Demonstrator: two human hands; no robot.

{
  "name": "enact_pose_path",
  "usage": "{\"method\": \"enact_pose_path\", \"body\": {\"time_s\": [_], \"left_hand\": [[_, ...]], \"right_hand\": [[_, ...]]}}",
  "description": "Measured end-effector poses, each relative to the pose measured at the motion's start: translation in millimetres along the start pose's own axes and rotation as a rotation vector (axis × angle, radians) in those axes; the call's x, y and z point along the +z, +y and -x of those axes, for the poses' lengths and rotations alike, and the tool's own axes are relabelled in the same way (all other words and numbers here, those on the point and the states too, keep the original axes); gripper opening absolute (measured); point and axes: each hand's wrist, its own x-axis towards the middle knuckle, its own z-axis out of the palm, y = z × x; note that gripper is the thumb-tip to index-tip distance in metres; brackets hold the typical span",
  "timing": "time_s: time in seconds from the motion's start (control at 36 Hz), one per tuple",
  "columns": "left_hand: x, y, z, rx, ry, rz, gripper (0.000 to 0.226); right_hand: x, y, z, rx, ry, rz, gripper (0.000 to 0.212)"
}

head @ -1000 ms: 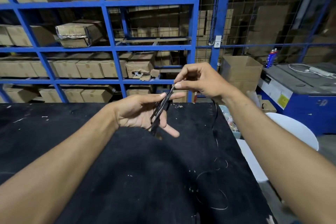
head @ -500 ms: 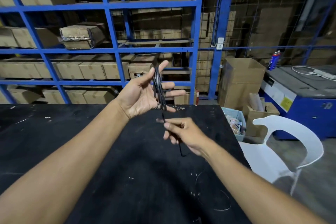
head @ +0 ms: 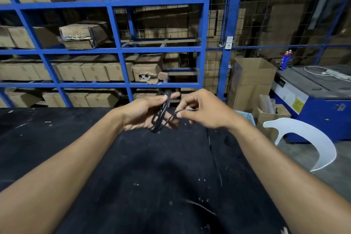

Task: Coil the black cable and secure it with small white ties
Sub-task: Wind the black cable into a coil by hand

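The black cable (head: pixel 161 114) hangs as a narrow bundle of loops in the air just above the dark worktop (head: pixel 76 157), gripped across the closed fingers and thumb of the left hand (head: pixel 144 112). The right hand (head: pixel 199 112) pinches the free strand between thumb and forefinger beside it. To wind well, keep each turn the same length, feed with light tension, and clamp every new loop under the left thumb. No white ties are visible.
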Motion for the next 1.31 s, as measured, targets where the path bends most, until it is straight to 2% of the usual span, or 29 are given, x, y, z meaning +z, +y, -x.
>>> {"method": "enact_pose_path", "body": {"time_s": [0.17,0.28,0.36,0.47,0.56,0.64,0.75,0.86,1.03,1.17,1.31], "left_hand": [[7.4,1.2,8.3,-0.106,-0.246,0.044,0.034],[3.6,5.9,11.1,-0.107,-0.338,0.085,0.047],[0.9,9.6,11.1,-0.101,-0.453,0.105,0.053],[-0.1,12.0,9.8,-0.072,-0.562,0.193,0.055],[2.6,11.1,7.5,-0.02,-0.613,0.307,0.057],[7.8,14.6,4.0,0.061,-0.646,0.406,0.057],[13.1,22.8,-2.0,0.174,-0.536,0.451,0.055],[15.2,29.4,-8.7,0.277,-0.312,0.524,0.052],[12.0,39.1,-21.4,0.408,0.036,0.498,0.05],[2.8,30.7,-28.7,0.476,0.271,0.335,0.049],[4.0,21.9,-28.7,0.416,0.307,-0.014,0.051]], "right_hand": [[-24.0,-0.5,-12.6,-0.116,0.018,-0.066,0.008],[-29.6,5.7,-17.7,-0.172,0.031,-0.225,0.018],[-30.5,14.8,-20.4,-0.175,0.067,-0.339,0.017],[-23.4,23.9,-21.5,-0.146,0.116,-0.582,0.011],[-11.1,31.9,-21.7,-0.045,0.159,-0.823,0.011],[8.0,42.3,-20.4,0.064,0.218,-0.88,0.016],[36.7,46.5,-15.9,0.163,0.202,-0.917,0.016],[61.9,43.7,-9.7,0.284,0.242,-0.915,0.021],[74.1,42.0,3.5,0.301,0.086,-0.795,0.029],[60.7,30.8,2.0,0.24,0.019,-0.608,0.024],[31.7,17.2,-6.9,0.196,0.019,-0.365,0.017]]}}
